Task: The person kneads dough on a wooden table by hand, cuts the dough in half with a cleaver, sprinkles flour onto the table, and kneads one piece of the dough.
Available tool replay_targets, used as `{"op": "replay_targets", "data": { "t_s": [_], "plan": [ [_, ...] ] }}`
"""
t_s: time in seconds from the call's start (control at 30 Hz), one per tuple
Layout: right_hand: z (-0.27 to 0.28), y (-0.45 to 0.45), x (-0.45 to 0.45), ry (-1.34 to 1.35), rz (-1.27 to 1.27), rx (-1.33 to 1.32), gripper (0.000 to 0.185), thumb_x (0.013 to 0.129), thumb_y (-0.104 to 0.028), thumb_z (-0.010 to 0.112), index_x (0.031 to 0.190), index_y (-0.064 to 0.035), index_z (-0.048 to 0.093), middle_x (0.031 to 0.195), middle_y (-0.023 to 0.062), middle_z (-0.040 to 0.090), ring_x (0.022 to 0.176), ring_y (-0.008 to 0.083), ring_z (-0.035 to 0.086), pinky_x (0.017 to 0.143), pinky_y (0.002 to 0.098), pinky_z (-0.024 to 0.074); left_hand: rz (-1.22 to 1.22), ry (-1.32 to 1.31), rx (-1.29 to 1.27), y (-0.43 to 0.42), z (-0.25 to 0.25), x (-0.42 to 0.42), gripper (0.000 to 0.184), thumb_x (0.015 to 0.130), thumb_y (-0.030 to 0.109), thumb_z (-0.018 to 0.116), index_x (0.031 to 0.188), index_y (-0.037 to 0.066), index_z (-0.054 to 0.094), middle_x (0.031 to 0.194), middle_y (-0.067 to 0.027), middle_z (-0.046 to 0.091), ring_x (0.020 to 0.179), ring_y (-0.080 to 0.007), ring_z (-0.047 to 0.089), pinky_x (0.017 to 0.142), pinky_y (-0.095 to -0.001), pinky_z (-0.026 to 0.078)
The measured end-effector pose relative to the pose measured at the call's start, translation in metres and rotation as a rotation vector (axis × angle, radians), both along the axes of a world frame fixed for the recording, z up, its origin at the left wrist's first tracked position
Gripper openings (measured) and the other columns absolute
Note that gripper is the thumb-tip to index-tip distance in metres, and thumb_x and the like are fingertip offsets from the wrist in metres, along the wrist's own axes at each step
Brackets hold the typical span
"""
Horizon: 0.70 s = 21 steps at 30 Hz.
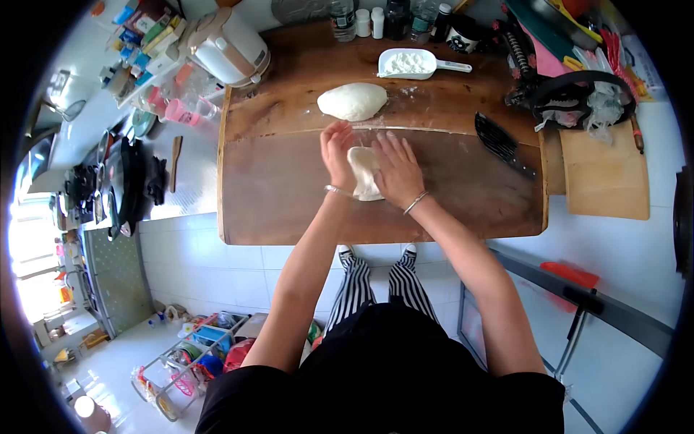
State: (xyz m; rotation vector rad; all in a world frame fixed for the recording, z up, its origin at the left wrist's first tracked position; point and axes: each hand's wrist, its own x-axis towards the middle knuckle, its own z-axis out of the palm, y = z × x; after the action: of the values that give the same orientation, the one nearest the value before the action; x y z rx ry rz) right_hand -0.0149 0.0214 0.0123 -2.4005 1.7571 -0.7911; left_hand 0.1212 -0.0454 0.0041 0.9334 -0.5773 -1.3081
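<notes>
A small piece of pale dough [366, 186] lies on the brown wooden board between my hands. My right hand [399, 172] rests on its right part, palm down with the fingers stretched out. At its left edge is my left hand [337, 155], turned on its side with the fingers extended and slightly bent; whether it presses the dough I cannot tell. Beyond my fingertips sits a larger oval lump of dough [353, 101]. Farther back, a white scoop [408, 64] holds flour. Both hands partly cover the small dough piece.
The wooden table [275, 210] has bottles [343, 20] and jars along its back. A black-bladed knife [497, 139] lies right, near a light cutting board [606, 177]. A white kettle [230, 47] stands back left. A grey metal frame [614, 307] is at lower right.
</notes>
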Motion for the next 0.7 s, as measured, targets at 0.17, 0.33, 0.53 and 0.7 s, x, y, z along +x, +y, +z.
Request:
{"op": "replay_targets", "data": {
  "t_s": [0.17,0.33,0.53,0.7],
  "plan": [
    [0.014,-0.004,0.040,0.241,0.237,0.073,0.060,0.086,-0.043,0.060,0.137,-0.0129,0.049,0.144,0.0156,0.043,0.138,0.0309,0.034,0.114,0.0530,0.0232,0.031,-0.264,0.040,0.074,-0.031,0.062,0.025,0.101,0.017,0.045,0.115,0.000,0.057,0.110,-0.0074,0.063,0.103,-0.0148,0.059,0.089,-0.0301,0.048],
    [-0.002,-0.037,0.071,0.366,0.226,0.017,0.045,0.088,-0.044,0.059,0.125,-0.0183,0.059,0.137,0.0103,0.051,0.132,0.0311,0.042,0.108,0.0532,0.0296,0.094,-0.377,0.143,0.107,-0.044,0.083,0.019,0.099,0.009,0.048,0.113,0.002,0.060,0.109,-0.0035,0.063,0.101,-0.0110,0.058,0.087,-0.0256,0.048],
    [0.010,-0.069,0.070,0.228,0.237,0.320,0.033,0.088,-0.041,0.058,0.106,-0.0163,0.069,0.123,0.0071,0.062,0.121,0.0261,0.052,0.104,0.0484,0.0345,-0.110,-0.435,0.242,0.086,-0.035,0.068,0.024,0.097,0.010,0.051,0.120,0.002,0.056,0.113,-0.0035,0.060,0.102,-0.0118,0.056,0.087,-0.0273,0.048],
    [-0.012,-0.068,0.009,-0.158,0.100,0.297,0.043,0.087,-0.044,0.058,0.114,-0.0113,0.067,0.116,0.0153,0.065,0.106,0.0349,0.061,0.091,0.0450,0.0486,-0.314,-0.108,0.245,0.072,-0.057,0.049,0.056,0.101,0.035,0.049,0.146,0.005,0.037,0.147,-0.0105,0.042,0.125,-0.0256,0.048,0.103,-0.0387,0.040]
  ]
}}
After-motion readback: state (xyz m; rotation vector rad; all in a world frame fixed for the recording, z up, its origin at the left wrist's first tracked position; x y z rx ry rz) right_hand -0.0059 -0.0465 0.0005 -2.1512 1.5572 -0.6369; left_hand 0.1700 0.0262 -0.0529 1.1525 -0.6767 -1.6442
